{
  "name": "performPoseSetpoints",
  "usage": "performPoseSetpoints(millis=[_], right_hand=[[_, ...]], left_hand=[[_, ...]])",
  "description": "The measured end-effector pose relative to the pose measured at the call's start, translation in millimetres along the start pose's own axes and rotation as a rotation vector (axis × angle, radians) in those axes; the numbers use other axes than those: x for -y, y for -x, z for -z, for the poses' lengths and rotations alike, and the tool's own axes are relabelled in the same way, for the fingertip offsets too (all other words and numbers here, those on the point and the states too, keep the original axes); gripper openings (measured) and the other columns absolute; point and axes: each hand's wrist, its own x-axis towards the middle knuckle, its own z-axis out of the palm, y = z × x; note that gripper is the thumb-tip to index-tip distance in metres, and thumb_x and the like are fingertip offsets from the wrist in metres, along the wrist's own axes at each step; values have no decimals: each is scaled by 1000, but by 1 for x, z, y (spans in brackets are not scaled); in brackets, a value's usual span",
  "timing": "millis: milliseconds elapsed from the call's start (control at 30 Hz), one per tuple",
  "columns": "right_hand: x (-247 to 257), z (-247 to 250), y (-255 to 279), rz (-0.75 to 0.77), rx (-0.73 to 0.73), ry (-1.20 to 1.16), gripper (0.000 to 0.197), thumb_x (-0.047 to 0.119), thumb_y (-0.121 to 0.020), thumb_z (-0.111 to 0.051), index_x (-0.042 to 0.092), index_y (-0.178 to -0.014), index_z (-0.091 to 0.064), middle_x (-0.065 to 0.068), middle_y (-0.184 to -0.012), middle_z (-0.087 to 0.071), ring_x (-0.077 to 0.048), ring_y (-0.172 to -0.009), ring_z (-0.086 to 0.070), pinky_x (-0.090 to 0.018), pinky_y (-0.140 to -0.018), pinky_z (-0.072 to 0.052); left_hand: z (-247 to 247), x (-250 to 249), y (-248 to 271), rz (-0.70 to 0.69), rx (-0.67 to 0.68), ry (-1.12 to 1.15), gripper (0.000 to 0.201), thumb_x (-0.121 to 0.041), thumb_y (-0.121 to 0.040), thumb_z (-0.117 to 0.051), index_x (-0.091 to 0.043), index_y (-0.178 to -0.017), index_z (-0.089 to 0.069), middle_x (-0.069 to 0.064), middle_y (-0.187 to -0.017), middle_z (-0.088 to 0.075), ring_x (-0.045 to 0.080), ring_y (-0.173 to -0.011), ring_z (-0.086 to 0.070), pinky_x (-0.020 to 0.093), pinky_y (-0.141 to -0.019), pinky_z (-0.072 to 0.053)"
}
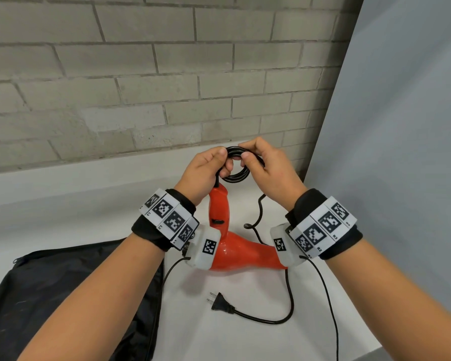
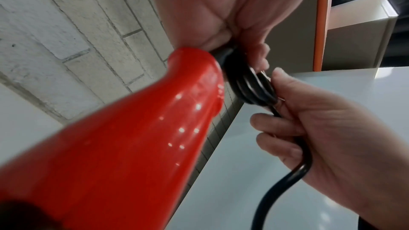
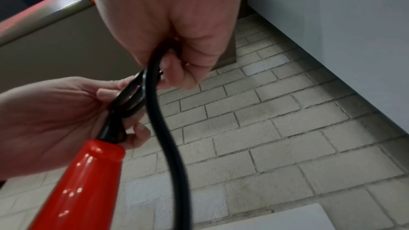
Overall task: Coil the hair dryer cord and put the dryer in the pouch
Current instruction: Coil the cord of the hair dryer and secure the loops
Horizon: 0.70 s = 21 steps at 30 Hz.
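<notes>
A red hair dryer [image 1: 235, 251] hangs handle-up over the white table, its body between my wrists. Its black cord is wound into a small coil [image 1: 238, 175] just above the handle end [image 2: 194, 69]. My left hand [image 1: 206, 168] pinches the coil's left side, close to where the cord leaves the handle [image 3: 104, 148]. My right hand [image 1: 261, 165] grips the coil's right side [image 3: 132, 97], with loose cord [image 3: 168, 137] running down from it. The rest of the cord trails over the table to the plug [image 1: 220, 304]. A black pouch [image 1: 70, 295] lies flat at the lower left.
A brick wall [image 1: 141, 74] runs behind the table and a grey panel [image 1: 401, 126] stands at the right. Thin black cables [image 1: 328, 303] hang from both wrist cameras. The white table top [image 1: 63, 204] stretches left of my hands.
</notes>
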Motion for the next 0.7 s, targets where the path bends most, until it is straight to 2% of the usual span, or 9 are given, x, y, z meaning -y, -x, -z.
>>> performPoseSetpoints(millis=[33, 100, 133, 200, 300, 433, 567, 633, 700], right_hand=[[1, 0, 1, 25, 27, 56, 23, 14, -94, -47, 6, -114, -56, 9, -83, -58, -3, -62, -52, -9, -62, -42], [1, 1, 1, 82, 59, 174, 28, 15, -94, -46, 7, -120, -54, 2, -94, -59, 4, -62, -45, -2, -65, -38], [2, 2, 0, 100, 52, 209, 29, 14, -95, -46, 7, -122, -55, -2, -98, -61, 4, -67, -44, 2, -68, -35], [2, 4, -2, 110, 9, 236, 29, 12, -94, -45, 5, -120, -56, -10, -103, -65, -3, -79, -46, 5, -70, -32], [0, 4, -4, 125, -50, 249, 28, 10, -94, -46, 3, -117, -59, -15, -100, -67, -6, -83, -47, 6, -71, -31], [-1, 1, 0, 110, -66, 242, 29, 12, -95, -45, 3, -119, -58, -15, -102, -67, -6, -84, -47, 7, -70, -30], [-1, 1, 2, 113, -27, 259, 30, 16, -96, -44, 5, -119, -57, -14, -101, -66, -5, -82, -45, 5, -67, -31], [-1, 2, 3, 101, 4, 269, 31, 18, -96, -44, 6, -122, -56, -12, -106, -66, -3, -86, -45, 4, -68, -30], [-3, 4, 4, 106, 39, 238, 31, 17, -96, -45, 8, -123, -56, -10, -102, -66, -1, -85, -46, 3, -70, -31]], left_hand=[[-1, 0, 0, -2, -21, -18, 37, -14, -98, -26, -10, -69, -49, -12, -45, -51, -1, -44, -40, 6, -50, -33], [-3, 1, 1, -22, -28, -27, 35, -21, -98, -29, -10, -70, -46, -15, -46, -49, -2, -49, -43, 7, -56, -36], [-4, 1, 1, -30, -22, -36, 32, -27, -95, -30, -9, -75, -48, -16, -48, -48, -2, -53, -44, 8, -61, -37], [-6, 2, 3, -51, -14, -61, 30, -33, -88, -30, -11, -87, -51, -16, -54, -45, 2, -61, -43, 12, -66, -37], [-10, 3, 7, -114, -41, -48, 23, -26, -85, -40, -22, -106, -47, -8, -72, -49, 0, -68, -48, 14, -72, -42], [-14, 12, 13, -216, -192, -196, 29, -21, -86, -45, -33, -113, -47, -10, -84, -58, -1, -73, -54, 23, -78, -47], [-17, 13, 15, -246, -292, -183, 30, -20, -88, -42, -23, -116, -53, -5, -67, -52, 0, -65, -50, 16, -70, -45], [-18, 13, 15, -246, -323, -195, 28, -20, -88, -42, -24, -113, -55, -6, -64, -50, 0, -62, -48, 20, -67, -46], [-20, 14, 16, -245, -360, -195, 26, -20, -88, -42, -27, -107, -57, -11, -61, -49, 0, -60, -47, 20, -64, -44]])
